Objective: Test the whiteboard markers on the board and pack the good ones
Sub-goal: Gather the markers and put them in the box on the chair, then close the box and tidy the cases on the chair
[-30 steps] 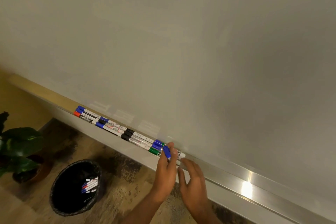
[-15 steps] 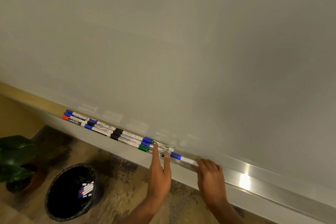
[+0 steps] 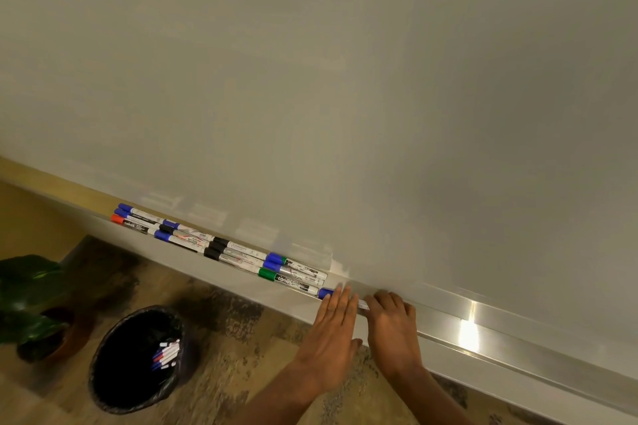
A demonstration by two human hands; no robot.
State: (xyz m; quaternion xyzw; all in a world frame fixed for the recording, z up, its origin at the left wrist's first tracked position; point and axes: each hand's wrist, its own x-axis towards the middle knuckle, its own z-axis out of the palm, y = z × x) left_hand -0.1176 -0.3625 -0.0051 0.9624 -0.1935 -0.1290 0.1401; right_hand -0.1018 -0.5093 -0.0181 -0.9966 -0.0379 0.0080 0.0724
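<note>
1. Although the whiteboard [image 3: 345,79] fills most of the view, no test strokes show on it, so I cannot tell from it how much testing is done.
2. Along its lower edge runs the metal ledge [image 3: 535,345], where the markers lie; no box or case for packing is in sight, so I judge that packing has not begun.
3. On the floor below stands a black bin [image 3: 138,316] with a handful of discarded markers [image 3: 168,353] inside, probably the ones that failed.
4. A long row of capped markers [image 3: 221,247] in blue, red, black and green lies on the ledge, set end to end in about three lines. They look sorted and are likely the good ones waiting to be packed, though that is a guess.
5. The left hand [image 3: 333,328] lies flat, fingers straight, pressing on one marker just right of the row.
6. The right hand [image 3: 393,328] sits beside it with bent fingers over the same marker's far end; their tips are hidden, so I cannot tell whether it grips.
7. That blue-capped marker [image 3: 325,293] lies on the ledge under both hands, seemingly being lined up with the rest.
</note>
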